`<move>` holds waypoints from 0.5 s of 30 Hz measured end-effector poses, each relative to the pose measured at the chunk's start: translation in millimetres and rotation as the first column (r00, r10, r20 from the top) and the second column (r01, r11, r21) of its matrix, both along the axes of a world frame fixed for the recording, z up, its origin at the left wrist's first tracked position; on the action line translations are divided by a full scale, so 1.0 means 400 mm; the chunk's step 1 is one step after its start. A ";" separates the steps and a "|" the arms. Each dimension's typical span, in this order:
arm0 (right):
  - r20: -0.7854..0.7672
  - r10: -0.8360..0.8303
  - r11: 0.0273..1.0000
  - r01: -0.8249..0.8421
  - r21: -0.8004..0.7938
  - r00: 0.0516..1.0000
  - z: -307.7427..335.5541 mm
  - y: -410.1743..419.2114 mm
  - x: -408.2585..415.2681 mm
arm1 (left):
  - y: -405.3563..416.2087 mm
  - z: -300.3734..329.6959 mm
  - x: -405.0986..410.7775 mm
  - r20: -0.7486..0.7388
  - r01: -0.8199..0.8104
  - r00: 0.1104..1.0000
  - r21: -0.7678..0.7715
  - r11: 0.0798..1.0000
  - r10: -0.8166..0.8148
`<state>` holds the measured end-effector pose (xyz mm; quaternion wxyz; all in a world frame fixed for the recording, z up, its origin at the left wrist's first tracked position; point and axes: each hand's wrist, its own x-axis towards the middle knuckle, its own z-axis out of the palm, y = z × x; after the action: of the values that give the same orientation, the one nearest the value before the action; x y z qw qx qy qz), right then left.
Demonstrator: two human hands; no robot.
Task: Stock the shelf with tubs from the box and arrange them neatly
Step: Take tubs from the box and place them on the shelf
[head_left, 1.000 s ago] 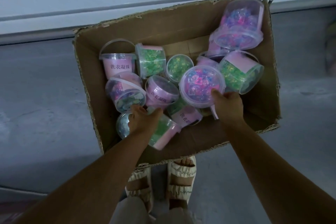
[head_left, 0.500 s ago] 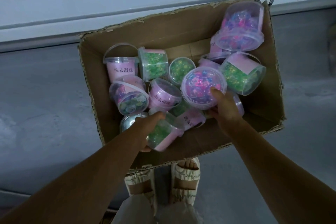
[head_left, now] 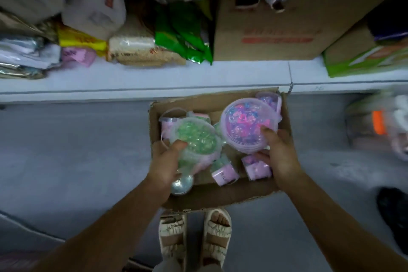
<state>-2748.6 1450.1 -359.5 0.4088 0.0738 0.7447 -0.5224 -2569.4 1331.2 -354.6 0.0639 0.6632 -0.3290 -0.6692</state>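
An open cardboard box [head_left: 218,196] sits on the grey floor below a white shelf [head_left: 154,79]. My left hand [head_left: 164,164] grips a clear tub of green beads [head_left: 196,138], lifted above the box. A tub of pink and purple beads [head_left: 247,125] is held up by my right hand [head_left: 279,153], thumb on its lid. Several more pink-labelled tubs [head_left: 224,172] lie loose in the box, partly hidden under the raised ones.
The shelf holds green packets [head_left: 183,35], a beige packet [head_left: 136,51], white bags [head_left: 92,4] and a large brown carton [head_left: 278,26]. Blurred goods [head_left: 379,123] stand on the floor at right. My sandalled feet [head_left: 194,236] are just behind the box.
Both hands have lifted their tubs up out of the box. The view has tilted upward, so the stocked shelf now shows above the box.
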 end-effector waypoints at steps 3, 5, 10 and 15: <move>-0.051 0.039 0.998 -0.042 -0.050 0.998 0.186 -0.035 -0.004 | -0.042 0.183 0.003 -0.091 -0.025 0.996 -0.099 0.995 0.016; -0.059 0.042 0.992 -0.048 -0.117 0.997 0.315 -0.062 -0.004 | -0.068 0.308 0.013 -0.148 -0.032 0.989 -0.139 0.990 0.011; -0.072 0.063 0.963 -0.080 -0.257 0.995 0.645 -0.122 0.005 | -0.128 0.632 0.037 -0.266 -0.031 0.964 -0.232 0.972 -0.033; -0.132 -0.001 0.945 -0.043 -0.324 0.991 0.954 -0.162 0.012 | -0.182 0.943 0.067 -0.390 -0.051 0.917 -0.328 0.943 -0.085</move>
<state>-2743.8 1385.3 21.9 0.3713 -0.0371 0.6739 -0.6376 -2542.6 1258.4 22.6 0.2341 0.4898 -0.4226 -0.7257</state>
